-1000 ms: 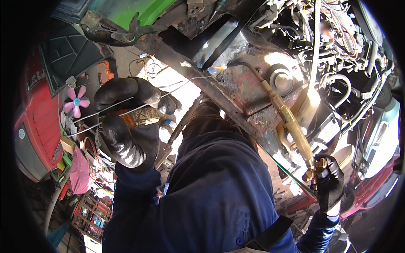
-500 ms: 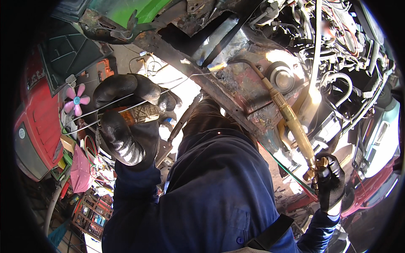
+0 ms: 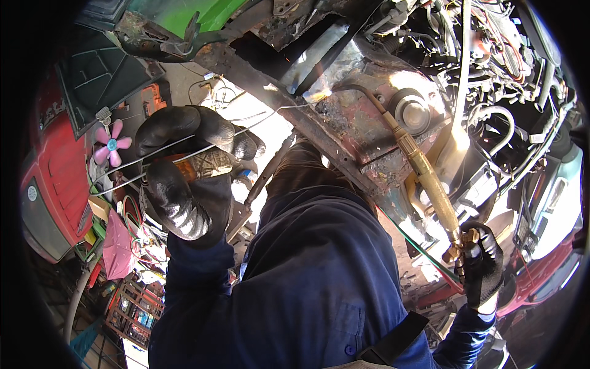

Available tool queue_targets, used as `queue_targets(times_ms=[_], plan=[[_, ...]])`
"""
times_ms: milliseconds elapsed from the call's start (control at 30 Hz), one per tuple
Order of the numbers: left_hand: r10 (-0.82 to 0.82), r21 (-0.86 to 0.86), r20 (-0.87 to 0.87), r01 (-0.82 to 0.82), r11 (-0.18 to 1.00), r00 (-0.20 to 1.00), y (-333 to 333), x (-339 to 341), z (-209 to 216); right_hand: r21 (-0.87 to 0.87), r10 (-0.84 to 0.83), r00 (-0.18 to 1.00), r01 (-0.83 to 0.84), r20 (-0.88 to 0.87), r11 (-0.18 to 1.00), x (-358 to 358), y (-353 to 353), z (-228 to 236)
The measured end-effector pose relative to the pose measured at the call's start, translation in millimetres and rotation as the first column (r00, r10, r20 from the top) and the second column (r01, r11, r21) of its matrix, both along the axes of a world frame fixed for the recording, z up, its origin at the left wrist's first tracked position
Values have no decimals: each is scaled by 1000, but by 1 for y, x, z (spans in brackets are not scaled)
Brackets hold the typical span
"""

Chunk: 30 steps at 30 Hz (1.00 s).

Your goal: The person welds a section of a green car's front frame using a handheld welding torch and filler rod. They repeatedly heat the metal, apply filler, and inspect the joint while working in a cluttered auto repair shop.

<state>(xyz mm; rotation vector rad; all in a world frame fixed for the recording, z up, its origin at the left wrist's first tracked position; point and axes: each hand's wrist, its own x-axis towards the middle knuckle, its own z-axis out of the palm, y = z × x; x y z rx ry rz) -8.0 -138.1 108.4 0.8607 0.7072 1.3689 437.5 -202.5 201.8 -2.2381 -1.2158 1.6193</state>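
Observation:
My left hand (image 3: 184,172), in a thick black glove, is curled round thin metal welding rods (image 3: 249,127). One rod stretches right to a rusty frame rail (image 3: 276,101), its end beside the torch tip. My right hand (image 3: 481,264), in a dark glove, grips a brass gas welding torch (image 3: 424,172) by its valve end. The torch's bent nozzle (image 3: 359,89) points left at the edge of a shiny sheet metal patch (image 3: 319,58). A bright yellow-orange glow shows at the tip. Above the rail, dark gaps lie beside the patch.
A green body panel (image 3: 196,15) lies at the far left. An engine bay with tangled wiring (image 3: 485,55) fills the far right. A pink-bladed fan (image 3: 112,144) and a red vehicle (image 3: 58,178) stand at left. A green hose (image 3: 418,246) runs near my right arm.
The torch tip and its glow have shifted very slightly right along the patch edge. Both hands keep their grip and hardly move.

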Motion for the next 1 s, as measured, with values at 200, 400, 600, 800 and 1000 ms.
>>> queue_targets(times_ms=[200, 400, 600, 800, 1000], plan=[[-5, -12, -22, 4, 1000, 1000, 0, -1, 1, -12, -31, 999, 31, 16, 999, 0, -1, -1], [65, 10, 40, -65, 998, 997, -2, 5, -6, 58, 41, 998, -44, 55, 997, 1, -3, -4], [62, -71, -39, -64, 995, 997, -4, 4, 3, 60, 22, 1000, -23, 17, 998, 2, -3, -4], [86, -83, 8, -85, 993, 996, -3, 5, 1, 22, 19, 1000, -20, 24, 1000, 2, -3, -1], [31, -74, -3, -31, 997, 1000, -1, 1, -1, 56, 28, 999, -30, 38, 998, 0, -4, -3]])
